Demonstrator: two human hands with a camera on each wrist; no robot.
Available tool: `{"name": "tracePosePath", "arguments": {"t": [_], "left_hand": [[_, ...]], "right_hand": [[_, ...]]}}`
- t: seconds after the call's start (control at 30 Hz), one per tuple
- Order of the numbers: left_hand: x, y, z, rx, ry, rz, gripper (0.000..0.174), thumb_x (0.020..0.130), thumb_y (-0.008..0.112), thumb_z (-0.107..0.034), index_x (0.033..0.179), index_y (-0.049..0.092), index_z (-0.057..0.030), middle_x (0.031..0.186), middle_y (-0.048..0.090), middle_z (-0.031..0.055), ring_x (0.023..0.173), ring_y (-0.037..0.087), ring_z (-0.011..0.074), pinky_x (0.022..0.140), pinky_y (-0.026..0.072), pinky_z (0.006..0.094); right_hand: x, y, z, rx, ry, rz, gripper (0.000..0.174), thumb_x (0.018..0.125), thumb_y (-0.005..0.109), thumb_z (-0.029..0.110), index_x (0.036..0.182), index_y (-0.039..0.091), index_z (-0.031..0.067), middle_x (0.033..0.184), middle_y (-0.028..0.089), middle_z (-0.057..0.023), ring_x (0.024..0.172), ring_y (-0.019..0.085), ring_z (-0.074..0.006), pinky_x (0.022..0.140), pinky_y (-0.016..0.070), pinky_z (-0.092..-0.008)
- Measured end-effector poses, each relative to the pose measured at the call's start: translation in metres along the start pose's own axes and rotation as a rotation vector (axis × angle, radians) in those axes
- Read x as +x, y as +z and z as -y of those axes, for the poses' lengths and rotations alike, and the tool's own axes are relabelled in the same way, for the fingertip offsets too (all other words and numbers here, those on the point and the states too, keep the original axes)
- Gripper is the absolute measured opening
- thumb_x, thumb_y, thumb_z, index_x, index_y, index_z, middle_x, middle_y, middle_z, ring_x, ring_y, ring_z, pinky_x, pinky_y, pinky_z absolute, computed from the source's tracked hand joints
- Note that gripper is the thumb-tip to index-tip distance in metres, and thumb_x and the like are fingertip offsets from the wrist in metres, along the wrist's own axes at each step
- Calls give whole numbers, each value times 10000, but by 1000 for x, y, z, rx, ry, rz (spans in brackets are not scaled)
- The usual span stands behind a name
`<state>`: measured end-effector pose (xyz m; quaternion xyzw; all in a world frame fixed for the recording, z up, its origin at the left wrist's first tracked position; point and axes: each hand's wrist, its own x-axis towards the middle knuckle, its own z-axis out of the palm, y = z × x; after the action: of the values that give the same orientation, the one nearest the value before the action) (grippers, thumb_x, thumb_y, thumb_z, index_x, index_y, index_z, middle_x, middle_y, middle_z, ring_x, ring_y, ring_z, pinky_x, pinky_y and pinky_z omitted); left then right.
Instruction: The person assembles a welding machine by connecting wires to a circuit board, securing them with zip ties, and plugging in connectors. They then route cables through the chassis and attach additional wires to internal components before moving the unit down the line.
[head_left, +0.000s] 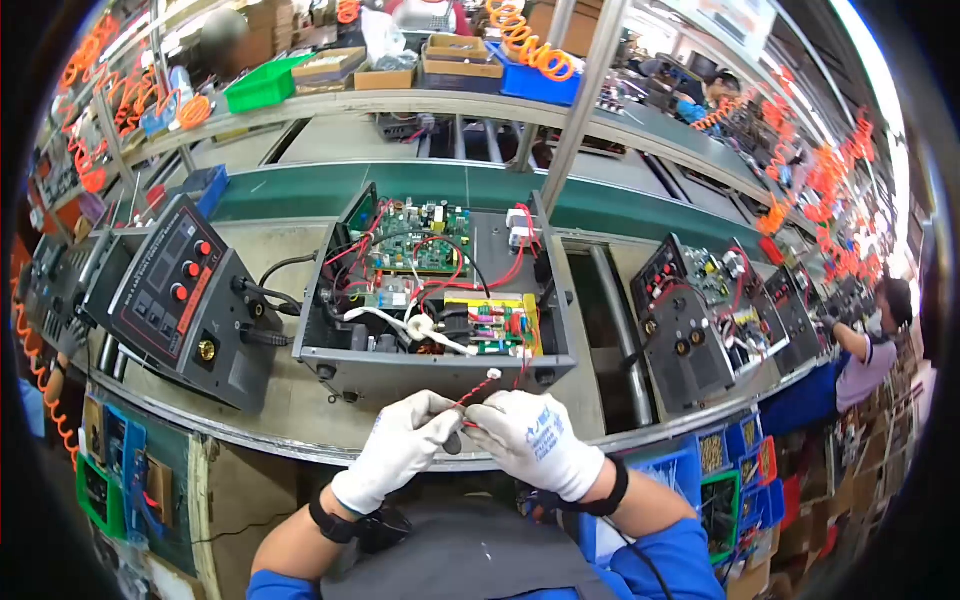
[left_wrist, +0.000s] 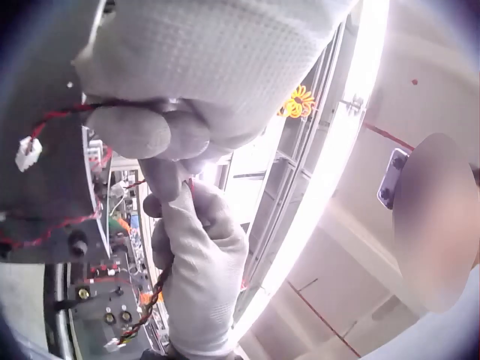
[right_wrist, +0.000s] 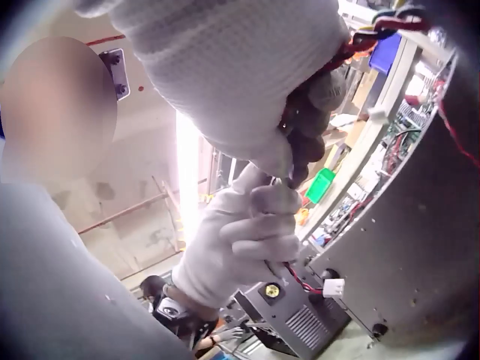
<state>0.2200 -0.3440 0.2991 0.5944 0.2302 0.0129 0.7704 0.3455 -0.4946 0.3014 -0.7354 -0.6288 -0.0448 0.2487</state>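
Both hands wear white gloves and meet in front of the open machine case [head_left: 440, 362]. The left hand [head_left: 405, 448] pinches a red-and-black twisted cable [head_left: 470, 393], whose white plug [head_left: 493, 374] sticks out past the fingertips. Close against it, the right hand [head_left: 540, 440] grips the cable too, its fingers curled. From the right hand a darker twisted length with several colours [left_wrist: 155, 296] hangs down to a white connector [left_wrist: 114, 343]. The stretch between the hands is mostly hidden by fingers. Inside the case are a green circuit board [head_left: 425, 240], red wires and a white cable bundle [head_left: 420, 326].
A machine with red knobs [head_left: 170, 300] stands at left, cabled to the case. More open machines [head_left: 690, 330] stand at right beyond a metal roller [head_left: 622, 335]. Behind runs a green conveyor [head_left: 280, 190]. Parts bins [head_left: 720, 490] sit low at right; a person [head_left: 870, 350] works beyond.
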Motion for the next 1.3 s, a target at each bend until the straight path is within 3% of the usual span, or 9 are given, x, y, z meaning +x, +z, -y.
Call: {"name": "tracePosePath", "arguments": {"t": [0.2,0.4,0.47,0.67,0.73,0.77,0.87,0.9,1.3], "left_hand": [[36,-17,-22,7,-205,-13,182,941,604,-166,992,618,8,782,629,10,636,469,7,552,373,178],[69,-63,-36,571,466,1,242,845,676,-30,1081,643,7,865,695,85,723,646,126,670,515,256],[77,-80,-47,544,516,60,266,823,673,-7,1088,645,2,888,699,107,742,665,153,698,524,275],[71,-162,-71,166,325,-768,189,943,534,-86,1081,603,24,796,625,60,709,595,99,642,467,227],[73,-183,-55,180,314,-855,185,950,516,-68,1080,587,43,765,589,33,663,532,69,633,422,203],[76,-190,-36,285,269,-907,196,972,489,-103,1110,596,-13,735,588,-16,466,292,-16,427,217,179],[77,-187,1,282,215,-836,180,962,507,-78,1095,601,1,740,605,-2,488,329,-17,443,231,165],[73,-180,-7,229,127,-787,180,929,508,-6,1066,605,56,806,629,49,737,573,80,690,451,206],[74,-176,17,478,355,-718,207,886,551,26,1079,604,81,934,649,122,744,618,142,677,510,257]], "right_hand": [[62,-9,-62,209,-245,284,168,876,614,249,940,592,96,769,593,-104,724,629,-289,608,486,-395],[112,-1,-70,931,624,637,287,898,659,179,1151,608,54,895,639,-76,866,632,-196,755,495,-333],[127,-6,-75,1041,563,507,260,889,685,195,1107,639,60,885,616,-37,852,611,-130,751,492,-315],[144,-9,-160,-473,133,443,178,753,636,134,917,707,133,783,574,-74,794,585,-278,692,453,-402],[137,7,-179,-572,4,546,101,771,631,168,861,651,125,823,593,-72,825,588,-259,725,415,-409],[139,11,-182,-579,8,639,114,772,630,171,873,644,120,825,594,-72,824,589,-255,721,408,-405],[142,21,-183,-537,-4,691,134,774,632,178,891,632,113,828,597,-75,825,590,-250,719,394,-387],[143,22,-183,-538,-31,694,142,769,639,183,892,632,113,830,598,-73,822,591,-246,721,395,-388],[143,32,-197,-286,76,810,123,805,626,181,895,686,123,801,651,-100,774,660,-288,665,500,-413]]}}
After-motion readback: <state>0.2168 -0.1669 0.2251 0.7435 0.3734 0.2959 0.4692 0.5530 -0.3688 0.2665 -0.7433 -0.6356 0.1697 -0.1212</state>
